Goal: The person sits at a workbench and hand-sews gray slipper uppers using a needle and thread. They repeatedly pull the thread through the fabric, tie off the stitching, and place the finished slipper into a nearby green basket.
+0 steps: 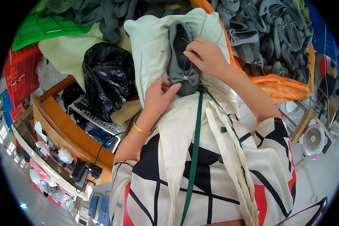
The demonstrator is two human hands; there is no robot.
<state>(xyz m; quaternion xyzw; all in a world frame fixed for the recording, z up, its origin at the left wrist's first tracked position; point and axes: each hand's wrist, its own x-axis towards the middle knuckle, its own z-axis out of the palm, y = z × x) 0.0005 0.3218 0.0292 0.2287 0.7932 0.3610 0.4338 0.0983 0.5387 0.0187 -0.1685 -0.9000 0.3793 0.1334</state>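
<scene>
A grey flat shoe [180,52] with a grey bow [192,78] on its vamp lies on a pale cloth-covered pad [150,49] before me, toe toward me. My left hand [159,94] grips the shoe by its toe, thumb pressed on the toe cap beside the bow. Above the shoe's opening, my right hand [203,54] is closed in a pinch on a thin needle [185,40], whose tip shows past the fingers. A fine thread [185,63] runs from that hand down to the bow. A small light bead sits at the bow's centre.
Many similar grey shoes [267,34] fill an orange sack [286,86] at the right; more lie along the far edge. To the left are a black plastic bag [107,75], a wooden chair [71,128], a green basket [56,26] and a red crate [22,71]. A fan [313,139] stands far right.
</scene>
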